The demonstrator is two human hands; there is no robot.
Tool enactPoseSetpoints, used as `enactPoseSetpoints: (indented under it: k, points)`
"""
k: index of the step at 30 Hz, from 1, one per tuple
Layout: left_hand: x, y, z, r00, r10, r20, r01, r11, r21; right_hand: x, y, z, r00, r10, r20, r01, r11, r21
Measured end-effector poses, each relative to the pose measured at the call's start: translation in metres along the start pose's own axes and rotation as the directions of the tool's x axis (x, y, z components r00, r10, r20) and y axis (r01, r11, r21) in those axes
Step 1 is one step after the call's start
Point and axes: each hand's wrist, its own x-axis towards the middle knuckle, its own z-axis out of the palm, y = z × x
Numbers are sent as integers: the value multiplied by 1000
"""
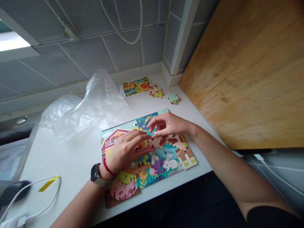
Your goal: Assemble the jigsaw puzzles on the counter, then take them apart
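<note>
A jigsaw puzzle [163, 172] lies on the white counter in front of me, showing a red barn, rabbits, a pink pig and a brown-patched cow. Over its middle, my left hand [127, 147] stretches its fingers out, palm down, with a watch and a red cord at the wrist. My right hand [166, 125] hovers at the puzzle's upper right, fingers bent and a gap between thumb and forefinger. The fingertips of both hands nearly meet above the pieces. No piece shows in either hand, and the area under my palms is hidden.
Crumpled clear plastic [87, 104] lies at the back left. A picture card [135, 86] rests near the wall, beside loose puzzle pieces [156, 91] and a pale green piece stack [173, 98]. A white cable [42, 207] loops at front left; a wooden panel [247, 72] stands right.
</note>
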Motion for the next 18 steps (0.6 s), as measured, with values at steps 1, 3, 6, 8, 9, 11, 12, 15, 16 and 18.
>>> enactPoseSetpoints:
  k: [1, 3, 6, 8, 9, 11, 12, 15, 16, 18]
  points:
    - [1, 0, 1, 1000, -3, 31, 3, 1000, -9, 0, 0, 0, 1000, -11, -8, 11, 1000, -21]
    - [2, 1, 3, 996, -20, 85, 21, 1000, -14, 1, 1, 0, 997, -38, -71, 33, 997, -76]
    - [4, 3, 5, 991, -62, 118, 60, 998, 20, 5, 4, -3, 949, -136, -283, 79, 976, -203]
    - [5, 5, 6, 991, -59, 124, 54, 998, 44, 9, 6, -7, 883, -212, -420, 114, 963, -246]
    - [5, 6, 7, 990, -45, 131, 39, 998, 50, 12, 7, -10, 850, -237, -470, 129, 960, -249]
    - [5, 7, 8, 988, -14, 153, 6, 999, 51, 16, 11, -15, 795, -267, -544, 155, 957, -245]
    - [5, 7, 8, 986, -8, 164, -1, 999, 51, 18, 14, -18, 770, -278, -574, 161, 956, -247]
    - [4, 8, 10, 980, -21, 196, 11, 999, 51, 22, 21, -24, 709, -291, -642, 156, 953, -259]
    - [4, 9, 11, 979, -28, 200, 19, 999, 50, 23, 23, -26, 690, -293, -662, 150, 952, -265]
    - [4, 10, 12, 981, -34, 190, 27, 999, 41, 25, 27, -29, 655, -297, -695, 138, 951, -277]
